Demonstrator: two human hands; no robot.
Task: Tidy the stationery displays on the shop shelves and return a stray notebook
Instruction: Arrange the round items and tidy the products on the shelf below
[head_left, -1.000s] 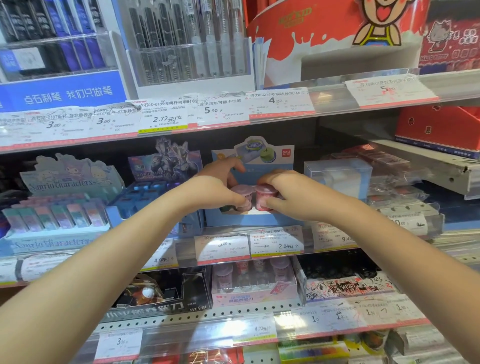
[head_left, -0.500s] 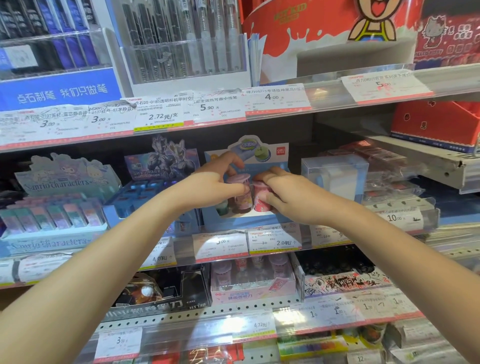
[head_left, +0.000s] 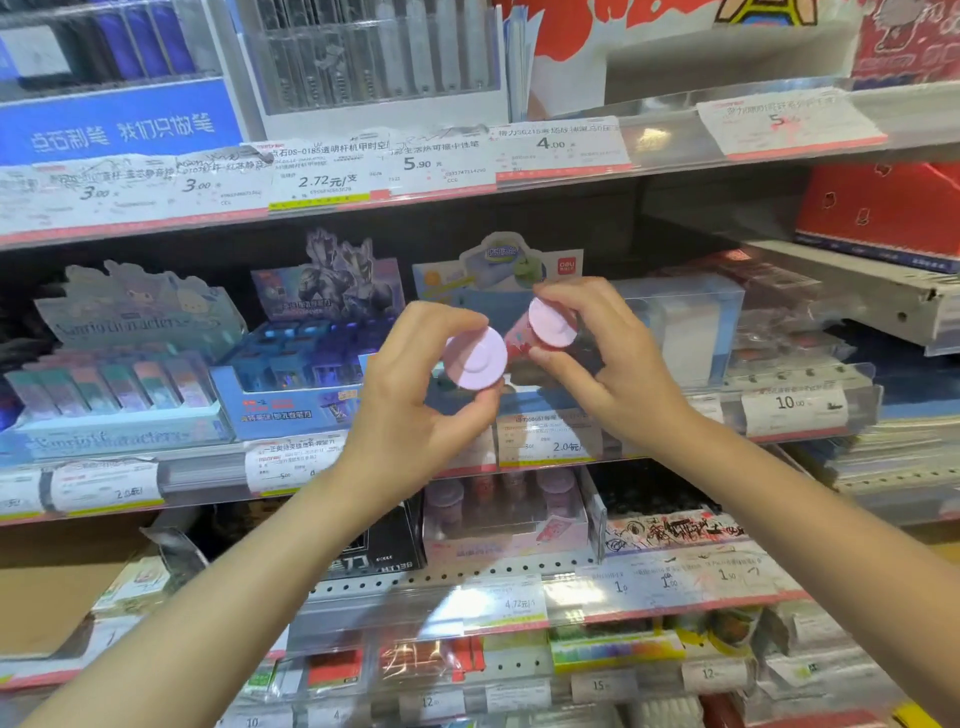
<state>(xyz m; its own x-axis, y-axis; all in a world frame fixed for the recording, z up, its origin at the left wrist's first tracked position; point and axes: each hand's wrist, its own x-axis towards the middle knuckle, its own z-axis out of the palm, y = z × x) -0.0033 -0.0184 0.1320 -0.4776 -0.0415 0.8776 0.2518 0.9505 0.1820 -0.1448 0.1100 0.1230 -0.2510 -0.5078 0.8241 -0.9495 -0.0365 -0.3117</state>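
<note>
1. The left hand (head_left: 410, 395) pinches a small lilac-lidded tub (head_left: 475, 357) between thumb and fingers, its round lid facing the camera.
2. The right hand (head_left: 605, 358) grips a pink tub (head_left: 545, 327), tilted with its pale lid toward 10 o'clock; the two tubs sit just beside each other at frame centre.
3. Behind them stands a blue display box (head_left: 498, 275) bearing a red "deli" logo.
4. At 9 o'clock a pastel tray (head_left: 119, 410) reads "Sanrio characters".
5. The upper shelf edge (head_left: 467, 192) carries price tags: "3.00", "2.72元/支" (head_left: 324, 182), "5.90", "4.00".
6. Below the hands one tag shows "2.0"; at 3 o'clock another (head_left: 792, 405) reads "10.00".
7. At 6 o'clock a pink box (head_left: 509, 535) holds similar tubs; beneath it a tag reads "4.72".
8. No notebook can be identified with certainty.
</note>
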